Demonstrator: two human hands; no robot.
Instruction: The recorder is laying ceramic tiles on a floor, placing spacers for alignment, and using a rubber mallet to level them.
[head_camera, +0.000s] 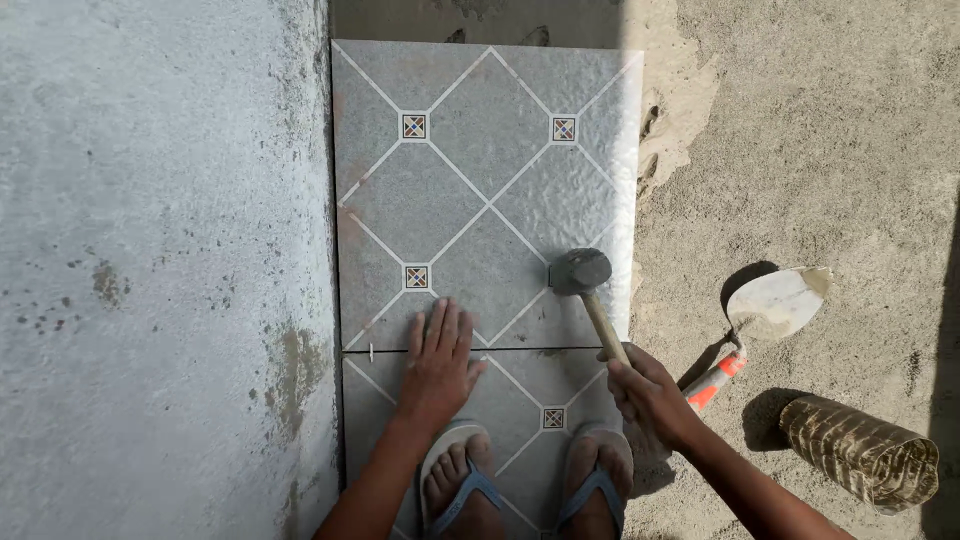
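- Sandy mortar floor (820, 150), grey wall (150, 250) left of far tile (480, 190).
- Two tiles, one trowel (770, 310), one roll (860, 450).
- Left hand (438, 365) flat, fingers released, on far tile.
- Right hand (645, 395) fingers clenched on mallet (580, 272); head on far tile.

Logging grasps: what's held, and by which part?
Right hand holds the black-headed wooden-handled rubber mallet at the handle's lower end. Left hand holds nothing, flat on the grey patterned tile.

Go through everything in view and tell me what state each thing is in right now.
Far tile: laid flat beside the wall.
Near tile: laid flat, stood on.
Left hand: pressed flat across the tile joint.
Right hand: gripping the mallet handle.
Rubber mallet: head at the far tile.
Trowel: lying on sand, mortar-smeared.
Roll: lying on its side.
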